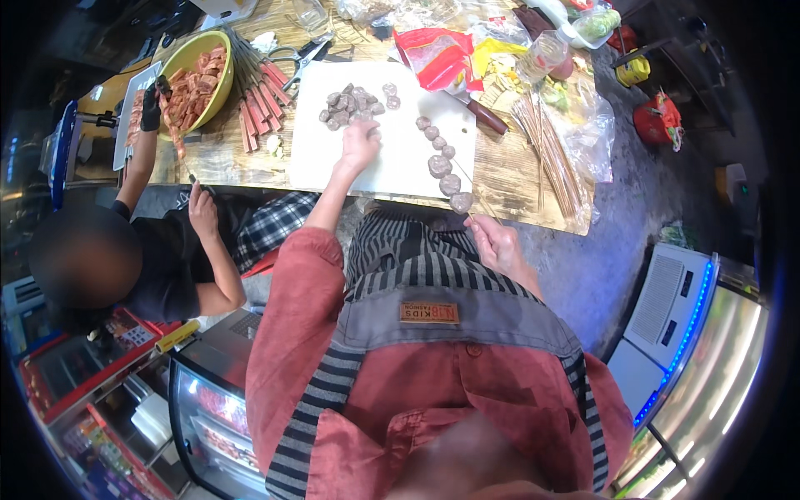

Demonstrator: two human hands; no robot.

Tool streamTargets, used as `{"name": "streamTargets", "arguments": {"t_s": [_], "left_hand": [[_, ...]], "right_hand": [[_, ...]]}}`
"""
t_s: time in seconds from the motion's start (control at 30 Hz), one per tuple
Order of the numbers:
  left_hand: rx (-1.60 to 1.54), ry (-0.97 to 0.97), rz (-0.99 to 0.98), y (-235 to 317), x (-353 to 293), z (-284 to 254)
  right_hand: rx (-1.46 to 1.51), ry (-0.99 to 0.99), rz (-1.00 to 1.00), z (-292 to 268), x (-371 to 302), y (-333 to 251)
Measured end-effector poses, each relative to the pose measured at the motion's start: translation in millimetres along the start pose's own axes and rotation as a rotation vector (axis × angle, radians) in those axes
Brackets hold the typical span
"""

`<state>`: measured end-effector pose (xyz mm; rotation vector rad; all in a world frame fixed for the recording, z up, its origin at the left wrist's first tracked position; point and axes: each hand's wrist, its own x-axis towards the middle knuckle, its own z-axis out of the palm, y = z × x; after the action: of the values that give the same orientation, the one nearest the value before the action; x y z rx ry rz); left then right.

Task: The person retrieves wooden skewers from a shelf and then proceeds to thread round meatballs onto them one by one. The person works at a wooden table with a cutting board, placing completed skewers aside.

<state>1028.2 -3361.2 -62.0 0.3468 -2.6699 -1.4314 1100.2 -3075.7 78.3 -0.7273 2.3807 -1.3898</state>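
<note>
A white cutting board [400, 137] lies on the wooden table, with a heap of greyish-brown meatballs [343, 107] on it and a few loose ones to the right. At the heap's near edge is my left hand [361, 143], its fingers bent together; what sits between them is hidden. My right hand [497, 243], by the table's front edge, is closed around the lower end of a thin skewer. Several meatballs [439, 167] are threaded along this skewer, slanting over the board's right side. Another thin stick lies close beside it.
A bundle of bare skewers [554, 158] lies at right. A brown-handled knife [487, 117] and a red-and-white bag [437, 58] are behind the board. On the left, a co-worker's hands hold skewered meat near a yellow bowl [218, 104], red-handled skewers [265, 104] and scissors [302, 60].
</note>
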Motion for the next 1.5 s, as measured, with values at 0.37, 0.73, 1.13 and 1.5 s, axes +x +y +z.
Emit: {"name": "streamTargets", "arguments": {"t_s": [0.37,0.73,1.13,1.5], "left_hand": [[-1.338,0.041,-0.297,103,-57,-45],[-1.096,0.089,-0.158,124,-64,-68],[-0.924,0.023,-0.073,135,-67,-83],[-1.283,-0.299,-0.101,119,-59,-82]], "right_hand": [[0.023,-0.091,-0.139,0,18,-14],[0.022,-0.153,-0.22,-5,20,-20],[0.011,-0.148,-0.194,-6,13,-23],[0.074,-0.057,-0.235,-2,11,-23]]}}
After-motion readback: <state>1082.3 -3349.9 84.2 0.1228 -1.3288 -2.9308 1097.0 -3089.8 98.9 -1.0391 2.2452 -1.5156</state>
